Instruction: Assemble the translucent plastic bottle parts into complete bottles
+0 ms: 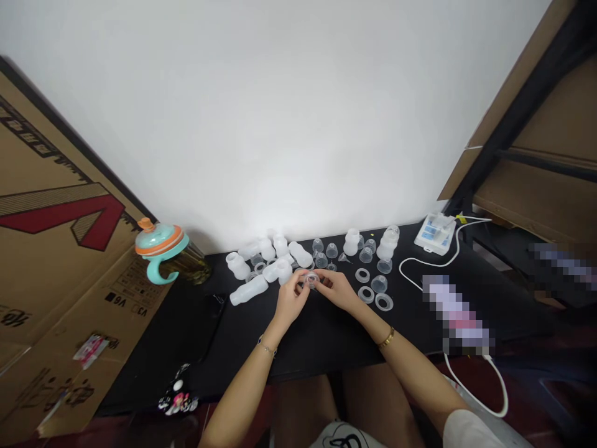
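Observation:
Both of my hands meet over the middle of the black table, holding a small translucent bottle collar ring [311, 279]. My left hand [293, 294] pinches its left side, and my right hand [337, 291] has its fingers closed on the right side. Whether a nipple sits inside the ring is too small to tell. Several white squeeze bottles lie and stand just beyond my left hand, among them a lying bottle [249, 290]. To the right are loose collar rings [384, 294], clear dome caps [379, 284] and another upright white bottle [351, 242].
A teal and orange lidded jug [161, 239] with dark liquid stands at left by a large cardboard box [51, 261]. At right are a white box-like device [435, 234], a white cable [410, 261] and a pixelated object [454, 311]. A beaded charm [178, 401] hangs at the front edge.

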Action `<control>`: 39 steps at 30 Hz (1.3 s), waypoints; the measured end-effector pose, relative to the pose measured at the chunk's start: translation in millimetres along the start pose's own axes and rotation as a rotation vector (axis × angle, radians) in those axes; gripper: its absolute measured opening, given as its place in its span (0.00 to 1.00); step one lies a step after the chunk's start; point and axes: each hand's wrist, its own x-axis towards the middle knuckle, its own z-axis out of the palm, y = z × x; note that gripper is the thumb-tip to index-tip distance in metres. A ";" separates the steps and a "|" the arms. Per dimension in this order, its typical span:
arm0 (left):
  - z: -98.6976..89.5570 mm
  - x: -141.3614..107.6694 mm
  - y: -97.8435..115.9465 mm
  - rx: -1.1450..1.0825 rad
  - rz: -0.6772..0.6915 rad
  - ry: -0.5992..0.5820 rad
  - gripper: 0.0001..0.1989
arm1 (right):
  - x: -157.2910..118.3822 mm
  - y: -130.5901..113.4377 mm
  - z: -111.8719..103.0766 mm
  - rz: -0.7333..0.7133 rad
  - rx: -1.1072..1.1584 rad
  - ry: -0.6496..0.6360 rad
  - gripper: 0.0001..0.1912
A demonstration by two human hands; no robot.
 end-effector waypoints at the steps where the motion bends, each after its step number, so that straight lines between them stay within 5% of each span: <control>1: -0.1 0.0 -0.4 0.001 0.004 -0.001 0.16 | -0.1 0.4 0.2 0.000 -0.001 -0.002 0.17; 39: 0.3 -0.4 -1.7 0.066 0.038 -0.004 0.15 | -1.5 -2.5 -1.5 0.003 -0.074 -0.006 0.15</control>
